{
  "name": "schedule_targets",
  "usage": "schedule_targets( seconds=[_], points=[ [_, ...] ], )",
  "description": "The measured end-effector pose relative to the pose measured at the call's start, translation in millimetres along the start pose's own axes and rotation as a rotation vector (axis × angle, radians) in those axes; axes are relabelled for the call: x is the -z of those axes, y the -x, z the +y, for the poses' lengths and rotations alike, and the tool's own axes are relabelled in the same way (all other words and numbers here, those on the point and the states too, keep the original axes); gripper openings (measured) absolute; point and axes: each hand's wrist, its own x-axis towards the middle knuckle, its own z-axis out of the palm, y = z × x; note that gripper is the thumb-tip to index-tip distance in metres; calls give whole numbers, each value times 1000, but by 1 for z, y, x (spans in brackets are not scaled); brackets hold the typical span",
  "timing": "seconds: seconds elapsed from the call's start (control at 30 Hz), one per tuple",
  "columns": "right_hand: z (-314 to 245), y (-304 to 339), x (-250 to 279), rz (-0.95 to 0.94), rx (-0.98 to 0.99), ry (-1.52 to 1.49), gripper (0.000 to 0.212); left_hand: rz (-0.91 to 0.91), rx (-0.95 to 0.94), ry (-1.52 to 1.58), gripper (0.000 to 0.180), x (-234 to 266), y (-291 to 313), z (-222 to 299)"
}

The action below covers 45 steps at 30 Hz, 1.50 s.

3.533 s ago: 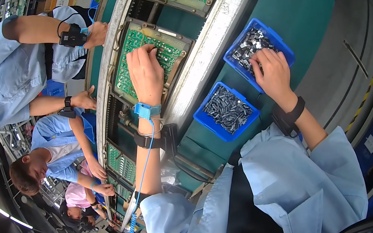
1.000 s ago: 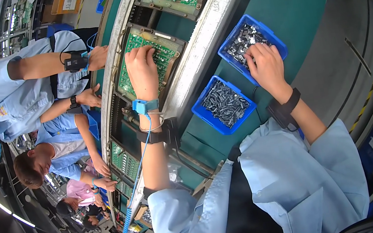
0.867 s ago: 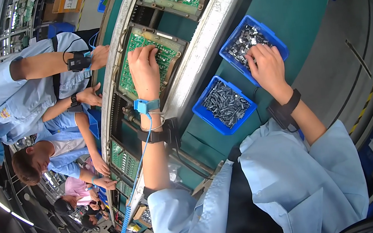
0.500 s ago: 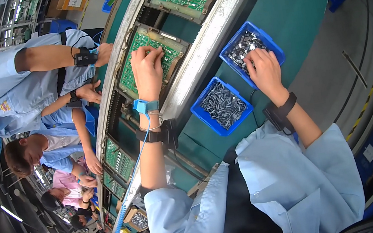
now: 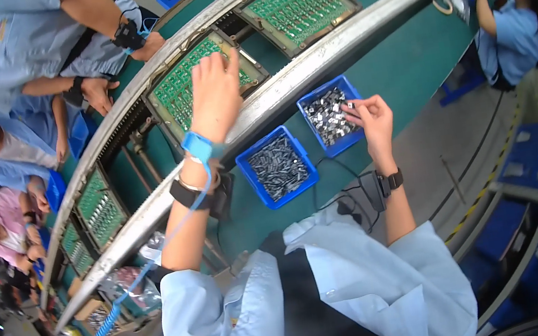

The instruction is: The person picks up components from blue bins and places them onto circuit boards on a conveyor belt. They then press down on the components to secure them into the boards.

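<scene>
My left hand (image 5: pixel 217 99), with a blue wrist strap, is over the near right part of a green circuit board (image 5: pixel 174 92) set in a metal frame. Its fingers are stretched out and slightly apart, with nothing visible in them; the fingertips hide part of the board. Above the right edge of a blue bin (image 5: pixel 330 150) of small black-and-white components (image 5: pixel 327 118), my right hand (image 5: pixel 375 122) pinches one such small component (image 5: pixel 350 105) between thumb and fingers. Left of that bin stands a second blue bin (image 5: pixel 272 203) filled with dark, slim parts (image 5: pixel 279 166).
A metal rail (image 5: pixel 297 74) runs between the bins and the line of framed boards. Another framed circuit board (image 5: pixel 298 9) sits farther right. A coiled blue cord (image 5: pixel 102 329) trails from my left wrist. Co-workers (image 5: pixel 87 49) stand across the line, and another person (image 5: pixel 511 31) is at far right.
My view has turned, shifting the scene. My left fingers have straightened off the board. My right hand has drawn back from inside the bin to its right edge, a small component in its fingertips.
</scene>
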Motion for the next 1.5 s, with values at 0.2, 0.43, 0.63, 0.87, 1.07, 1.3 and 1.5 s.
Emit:
schedule_targets(
  seconds=[0.2,0.43,0.63,0.87,1.07,1.3,1.5],
  points=[
    [-9,16,-3,104,-111,-60,16,-36,104,604,21,-14,57,104],
    [-54,13,-75,-132,-14,240,22,-134,34,480,13,-106,89,167],
    [-67,1,-186,-538,167,391,23,-150,243,441,16,-111,94,178],
    [-41,-4,-333,-950,585,744,16,256,313,408,17,-165,104,177],
    [-5,-14,-381,-1066,849,892,11,353,245,657,14,-157,111,167],
    [7,-6,-401,-1108,992,898,9,394,230,686,15,-154,125,150],
    [-1,0,-390,-1122,996,956,9,399,243,859,21,-145,124,151]
  ],
)
